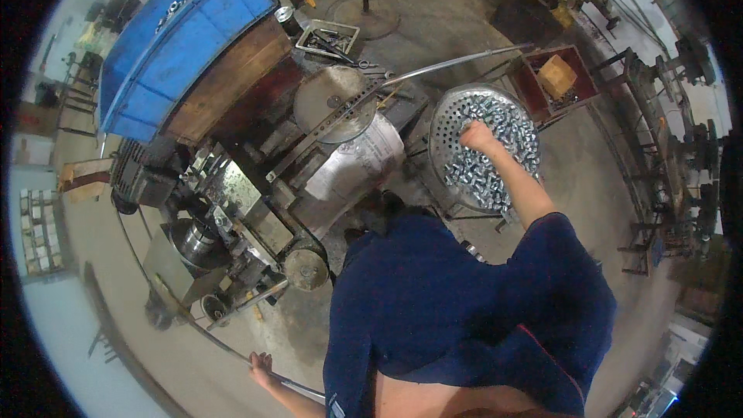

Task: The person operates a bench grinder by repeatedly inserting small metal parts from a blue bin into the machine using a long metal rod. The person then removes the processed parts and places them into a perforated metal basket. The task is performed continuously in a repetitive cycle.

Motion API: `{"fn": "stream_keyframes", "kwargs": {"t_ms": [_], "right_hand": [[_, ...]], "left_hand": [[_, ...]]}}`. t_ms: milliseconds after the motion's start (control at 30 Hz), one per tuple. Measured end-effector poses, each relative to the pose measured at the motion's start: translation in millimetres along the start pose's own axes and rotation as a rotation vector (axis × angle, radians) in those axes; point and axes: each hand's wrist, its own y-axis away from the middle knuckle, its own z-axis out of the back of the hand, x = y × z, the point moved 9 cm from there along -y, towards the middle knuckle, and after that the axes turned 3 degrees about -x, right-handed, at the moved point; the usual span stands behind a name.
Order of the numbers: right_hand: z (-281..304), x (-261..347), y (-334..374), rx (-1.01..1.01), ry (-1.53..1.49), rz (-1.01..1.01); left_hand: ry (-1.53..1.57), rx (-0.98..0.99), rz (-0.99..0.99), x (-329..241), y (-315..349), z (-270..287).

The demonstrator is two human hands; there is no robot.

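Observation:
A round perforated metal tray point(446, 120) stands to the right, holding a heap of small shiny metal parts point(495, 178). My right hand point(477, 136) is over the tray's upper part, its fingers closed. Whatever lies in those fingers is hidden. At the lower left, my left hand point(261, 365) is wrapped round a long thin rod point(224, 345) that curves up toward the machine. A dark machine point(240, 186) with a round metal disc point(306, 269) stands left of my body.
A blue bin point(186, 46) with metal parts stands at the upper left. A large disc point(321, 104) and a long metal bar point(457, 64) lie ahead. Past them is a small tray of tools point(328, 37). A red box point(575, 98) holds a cardboard piece beyond the perforated tray.

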Motion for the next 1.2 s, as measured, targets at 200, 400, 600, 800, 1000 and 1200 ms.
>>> {"fn": "stream_keyframes", "kwargs": {"t_ms": [200,400,600,800,1000,1200], "right_hand": [[-66.5,30.2,-31.3,0.111,0.367,0.276],[-58.3,70.1,0.8,-0.248,0.258,0.588],[-113.9,31.1,-51.8,-0.091,0.444,0.574],[-84.8,65.8,-36.6,-0.09,0.505,0.842],[56.7,212.4,72.5,0.577,-1.102,0.305],[57.6,400.8,141.6,0.557,-0.653,0.955]], "left_hand": [[-0.058,-0.132,-0.169,-7.3,13.3,15.2],[-0.098,-0.227,-0.245,-15.4,33.4,24.3],[-0.135,-0.327,-0.246,-9.8,33.2,17.8],[-0.103,-0.317,-0.292,-7.9,15.9,11.2],[-0.143,-0.374,-0.239,-13.3,32.0,13.2],[-0.149,-0.249,-0.23,-22.5,21.9,4.6]]}}
